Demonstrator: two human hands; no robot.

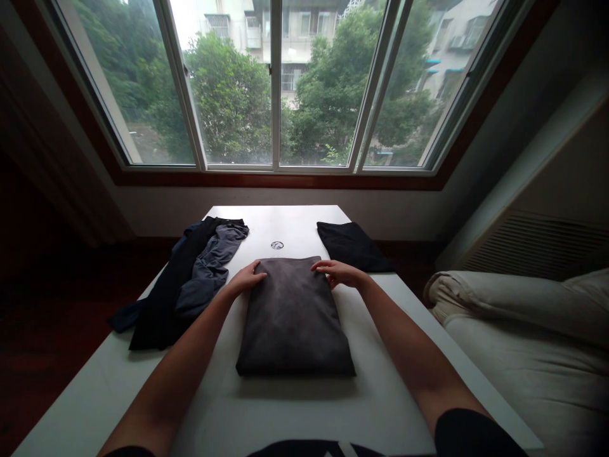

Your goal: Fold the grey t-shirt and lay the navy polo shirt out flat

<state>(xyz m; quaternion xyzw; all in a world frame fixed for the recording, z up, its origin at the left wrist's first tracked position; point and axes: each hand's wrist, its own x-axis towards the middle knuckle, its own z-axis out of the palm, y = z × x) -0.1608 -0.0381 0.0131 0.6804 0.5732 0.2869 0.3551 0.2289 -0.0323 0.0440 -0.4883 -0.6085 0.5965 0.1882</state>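
A folded dark grey garment (pixel 294 317) lies flat on the white table, straight in front of me. At its far left corner is my left hand (pixel 245 278), thumb and forefinger apart, their tips touching the cloth's edge. Opposite, my right hand (pixel 339 272) rests its slightly bent, parted fingertips on top near the far right corner, with the thumb lower by the side edge. Neither hand visibly pinches the fabric.
Loose black and grey-blue clothes (pixel 204 266) are heaped at the table's left edge. A folded black garment (pixel 353 246) lies back right. The white table (pixel 380 393) bears a round logo (pixel 276 245). A pale sofa (pixel 518 330) stands right, windows ahead.
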